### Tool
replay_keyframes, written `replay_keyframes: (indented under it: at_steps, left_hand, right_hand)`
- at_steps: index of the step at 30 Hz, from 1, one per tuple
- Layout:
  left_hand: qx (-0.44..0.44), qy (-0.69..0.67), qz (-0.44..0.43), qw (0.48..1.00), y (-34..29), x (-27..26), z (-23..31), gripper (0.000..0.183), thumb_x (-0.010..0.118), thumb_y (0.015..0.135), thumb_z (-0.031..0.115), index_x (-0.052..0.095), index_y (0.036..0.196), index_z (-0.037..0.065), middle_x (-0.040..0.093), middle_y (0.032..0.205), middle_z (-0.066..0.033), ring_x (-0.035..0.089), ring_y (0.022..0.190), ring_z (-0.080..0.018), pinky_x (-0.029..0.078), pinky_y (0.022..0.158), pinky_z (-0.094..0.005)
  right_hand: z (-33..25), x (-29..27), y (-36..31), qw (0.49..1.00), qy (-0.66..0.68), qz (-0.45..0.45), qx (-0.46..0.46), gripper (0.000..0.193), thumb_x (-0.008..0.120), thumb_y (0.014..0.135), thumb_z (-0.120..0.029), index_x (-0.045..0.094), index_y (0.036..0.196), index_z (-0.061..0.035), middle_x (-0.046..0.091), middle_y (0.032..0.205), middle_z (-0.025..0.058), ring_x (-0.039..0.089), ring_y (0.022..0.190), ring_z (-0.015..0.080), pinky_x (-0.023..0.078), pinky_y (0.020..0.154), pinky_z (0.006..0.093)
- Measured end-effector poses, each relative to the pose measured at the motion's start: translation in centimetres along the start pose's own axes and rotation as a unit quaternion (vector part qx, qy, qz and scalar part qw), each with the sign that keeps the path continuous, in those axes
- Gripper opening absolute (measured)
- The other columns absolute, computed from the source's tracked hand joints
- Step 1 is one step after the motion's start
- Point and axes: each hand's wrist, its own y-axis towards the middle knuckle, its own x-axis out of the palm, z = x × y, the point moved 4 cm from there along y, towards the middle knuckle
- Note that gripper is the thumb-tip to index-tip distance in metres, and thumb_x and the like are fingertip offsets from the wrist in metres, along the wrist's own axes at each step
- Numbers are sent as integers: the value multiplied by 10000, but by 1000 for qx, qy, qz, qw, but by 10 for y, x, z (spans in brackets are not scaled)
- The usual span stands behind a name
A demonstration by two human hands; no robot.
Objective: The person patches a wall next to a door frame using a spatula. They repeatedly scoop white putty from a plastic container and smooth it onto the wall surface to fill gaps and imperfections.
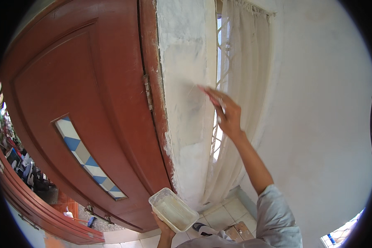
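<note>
My right hand [227,113] is raised to the wall strip between the door frame and the window, closed on a thin, reddish putty knife [207,94]. Motion blurs the tool, and the fingers partly cover it. Its tip is at a wall strip [182,103] coated in patchy white and grey putty. Low in front of me, my left hand [165,226] grips the side of a whitish rectangular plastic tub [173,210]. Pale paste smears the inside of the tub, which is tilted toward me.
A reddish-brown wooden door [111,91] with a glass panel fills the left. A sheer curtain [246,82] hangs over the grilled window beside my right hand. Below are a tiled floor [223,217], a foot in a dark sandal [202,228] and a brown wooden piece [239,231].
</note>
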Motion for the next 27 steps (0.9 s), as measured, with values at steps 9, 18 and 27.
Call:
replay_keyframes:
  at_steps: [9,18,27]
  left_hand:
    - [-20,49,58,997,-82,-9,-16,872,310,976,810,373,1581,186,448,1576,-100,466,1403,-346,414,1157,-520]
    - [11,41,67,997,-111,-13,-3,879,308,975,812,340,1598,193,412,1597,-99,437,1426,-344,402,1167,-517]
    - [40,34,62,997,-115,-21,2,866,282,985,803,347,1594,191,424,1589,-101,451,1418,-355,404,1170,-515]
  right_hand:
    - [4,40,90,990,-108,-31,-87,705,612,878,98,551,1501,-225,564,1475,177,616,1258,384,533,1059,413]
    - [-15,87,-163,984,-78,-158,10,699,554,861,129,520,1524,-91,475,1546,226,495,1403,409,384,1207,486]
    - [-50,72,-275,947,-13,-313,66,785,523,822,181,466,1555,-92,466,1550,226,473,1425,400,394,1201,484]
